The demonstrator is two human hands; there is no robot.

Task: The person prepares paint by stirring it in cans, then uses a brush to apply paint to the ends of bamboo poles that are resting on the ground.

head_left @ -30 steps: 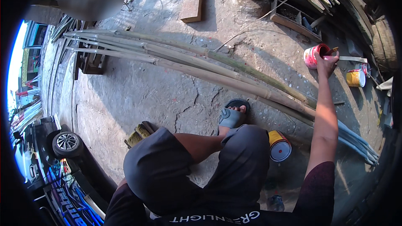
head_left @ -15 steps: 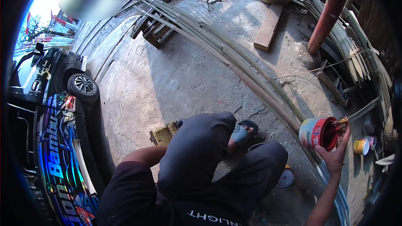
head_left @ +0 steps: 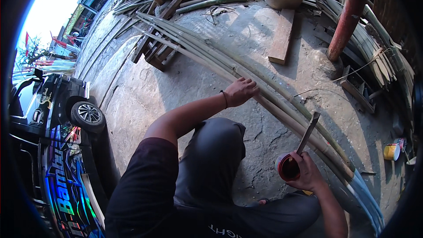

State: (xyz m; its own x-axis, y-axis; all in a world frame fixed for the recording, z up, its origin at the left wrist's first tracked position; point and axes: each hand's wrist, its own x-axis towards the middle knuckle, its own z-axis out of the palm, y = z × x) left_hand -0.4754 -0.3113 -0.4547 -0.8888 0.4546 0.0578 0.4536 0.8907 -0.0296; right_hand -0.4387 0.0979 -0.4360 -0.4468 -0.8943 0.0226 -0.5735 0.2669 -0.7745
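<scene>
Over there, one wide camera sits on a head. It looks down, close above the knees (head_left: pixel 222 134) and floor (head_left: pixel 185 83).

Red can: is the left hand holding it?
No, the right hand grips the red can, while the left hand is at the bamboo poles.

- A cracked, grey concrete floor (head_left: pixel 116 114) runs underfoot, part sunlit, part shaded.
- Far left of me, a low wooden stand (head_left: pixel 157 59) sits on it, the far ends of long bamboo poles (head_left: pixel 211 61) laid across its top.
- Beyond, loose bamboo (head_left: pixel 212 1) lies heaped along the ground.
- Towards the far right lies a thick wooden plank (head_left: pixel 282 39).
- On the right rest a wooden box (head_left: pixel 358 92) and, nearer, a yellow tin (head_left: pixel 390 152).
</scene>
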